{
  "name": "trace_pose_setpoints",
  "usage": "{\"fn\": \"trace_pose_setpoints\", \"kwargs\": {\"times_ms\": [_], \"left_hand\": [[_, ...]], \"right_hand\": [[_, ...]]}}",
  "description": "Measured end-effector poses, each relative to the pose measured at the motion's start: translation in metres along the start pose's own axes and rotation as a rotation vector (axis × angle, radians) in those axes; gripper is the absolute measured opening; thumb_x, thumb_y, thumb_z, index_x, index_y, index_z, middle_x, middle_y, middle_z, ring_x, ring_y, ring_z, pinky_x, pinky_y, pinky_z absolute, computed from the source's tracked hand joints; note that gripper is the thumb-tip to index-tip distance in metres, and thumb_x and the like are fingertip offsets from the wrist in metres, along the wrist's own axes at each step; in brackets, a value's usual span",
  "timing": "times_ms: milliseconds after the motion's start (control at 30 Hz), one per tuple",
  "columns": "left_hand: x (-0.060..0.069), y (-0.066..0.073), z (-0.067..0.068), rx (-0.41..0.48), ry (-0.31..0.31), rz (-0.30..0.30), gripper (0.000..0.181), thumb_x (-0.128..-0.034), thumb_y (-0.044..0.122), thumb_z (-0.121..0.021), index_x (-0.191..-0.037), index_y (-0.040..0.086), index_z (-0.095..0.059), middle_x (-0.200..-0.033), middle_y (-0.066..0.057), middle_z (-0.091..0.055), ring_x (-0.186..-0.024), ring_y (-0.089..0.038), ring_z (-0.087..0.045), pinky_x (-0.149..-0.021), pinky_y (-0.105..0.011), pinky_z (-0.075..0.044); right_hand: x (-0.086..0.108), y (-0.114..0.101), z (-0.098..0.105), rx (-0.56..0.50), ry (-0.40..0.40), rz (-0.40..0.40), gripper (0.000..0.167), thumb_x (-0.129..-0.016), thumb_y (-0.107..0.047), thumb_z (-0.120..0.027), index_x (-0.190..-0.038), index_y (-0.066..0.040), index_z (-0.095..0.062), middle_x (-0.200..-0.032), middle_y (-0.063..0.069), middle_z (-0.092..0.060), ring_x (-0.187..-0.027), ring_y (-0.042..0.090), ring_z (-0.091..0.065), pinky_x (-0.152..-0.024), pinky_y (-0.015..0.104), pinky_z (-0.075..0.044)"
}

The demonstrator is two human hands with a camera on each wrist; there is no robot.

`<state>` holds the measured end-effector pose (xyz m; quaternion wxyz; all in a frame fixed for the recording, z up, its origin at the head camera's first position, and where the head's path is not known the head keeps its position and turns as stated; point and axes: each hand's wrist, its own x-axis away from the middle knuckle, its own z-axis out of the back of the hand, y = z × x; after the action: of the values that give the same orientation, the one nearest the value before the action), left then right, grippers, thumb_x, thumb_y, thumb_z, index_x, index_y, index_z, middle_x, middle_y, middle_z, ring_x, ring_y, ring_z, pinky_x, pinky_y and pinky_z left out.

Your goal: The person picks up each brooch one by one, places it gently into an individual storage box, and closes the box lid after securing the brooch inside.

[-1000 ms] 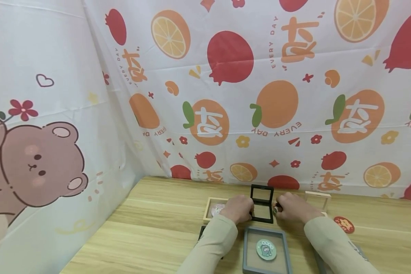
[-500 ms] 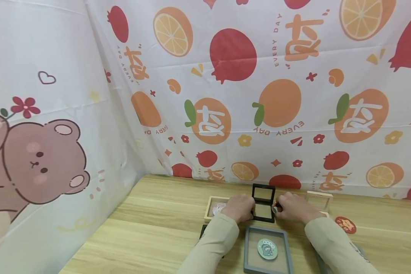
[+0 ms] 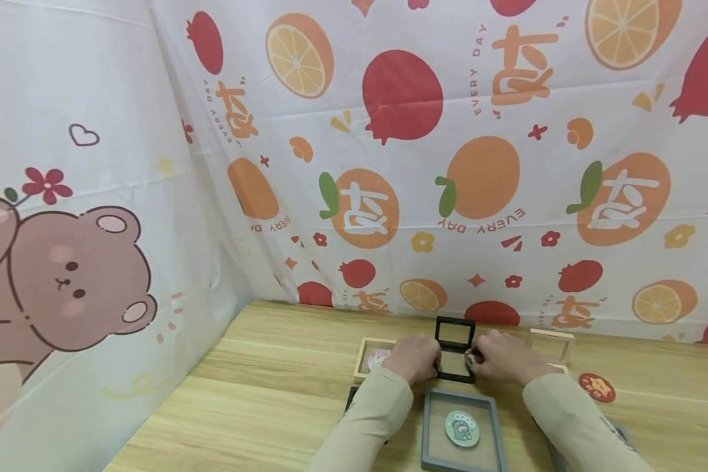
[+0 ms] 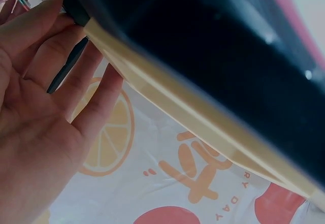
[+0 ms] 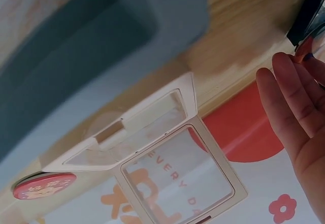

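Observation:
A small black display frame [image 3: 455, 376] lies on the table with its lid raised at the back. My left hand [image 3: 414, 358] holds its left edge; in the left wrist view, the thumb and fingers of that hand [image 4: 45, 82] reach to a dark edge. At the frame's right side, my right hand [image 3: 501, 357] pinches a small round badge [image 3: 469, 360], which is tilted over the frame's edge. The right wrist view shows this hand [image 5: 302, 112] with the badge partly cut off at the image border. Part of the frame's left side is hidden by my left hand.
Left of my left hand lies a light wooden frame [image 3: 362, 357] with a pink badge. In front stands a grey frame [image 3: 427, 426] bearing a green badge [image 3: 462, 429]. A cream frame [image 3: 551, 344] stands open behind my right hand, near a red badge [image 3: 597, 387].
My right hand has shifted slightly left, bringing the badge from beside the black frame to over its right edge. The left hand keeps its place at the frame.

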<state>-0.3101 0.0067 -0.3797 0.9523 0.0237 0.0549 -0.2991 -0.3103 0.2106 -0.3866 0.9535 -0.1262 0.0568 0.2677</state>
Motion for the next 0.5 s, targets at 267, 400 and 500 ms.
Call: {"fn": "trace_pose_setpoints", "kwargs": {"times_ms": [267, 400, 500], "left_hand": [[-0.0009, -0.0004, -0.0009, 0.007, -0.004, 0.005, 0.009, -0.0809, 0.012, -0.086, -0.085, 0.017, -0.079, -0.085, 0.006, -0.072, -0.075, -0.009, -0.066, -0.065, -0.025, -0.054], [-0.0006, -0.0003, -0.0004, 0.004, 0.0, 0.005, 0.009, -0.0808, 0.011, -0.085, -0.084, 0.017, -0.079, -0.084, 0.006, -0.072, -0.073, -0.009, -0.066, -0.064, -0.025, -0.054], [-0.0005, -0.0002, 0.0001, -0.001, 0.001, 0.004, 0.009, -0.0807, 0.011, -0.085, -0.083, 0.017, -0.079, -0.083, 0.006, -0.072, -0.071, -0.008, -0.065, -0.063, -0.025, -0.054]], "right_hand": [[-0.0014, -0.0024, 0.0, 0.01, 0.017, 0.012, 0.025, -0.079, -0.008, -0.071, -0.064, -0.017, -0.052, -0.06, -0.008, -0.042, -0.054, 0.006, -0.039, -0.052, 0.025, -0.034], [-0.0021, -0.0037, -0.0004, 0.013, 0.015, 0.014, 0.026, -0.08, -0.008, -0.072, -0.063, -0.017, -0.053, -0.058, -0.009, -0.042, -0.053, 0.005, -0.039, -0.051, 0.024, -0.034], [-0.0028, -0.0042, -0.0012, 0.02, 0.015, 0.023, 0.028, -0.08, -0.008, -0.072, -0.063, -0.017, -0.052, -0.057, -0.009, -0.042, -0.052, 0.005, -0.039, -0.051, 0.024, -0.034]]}}
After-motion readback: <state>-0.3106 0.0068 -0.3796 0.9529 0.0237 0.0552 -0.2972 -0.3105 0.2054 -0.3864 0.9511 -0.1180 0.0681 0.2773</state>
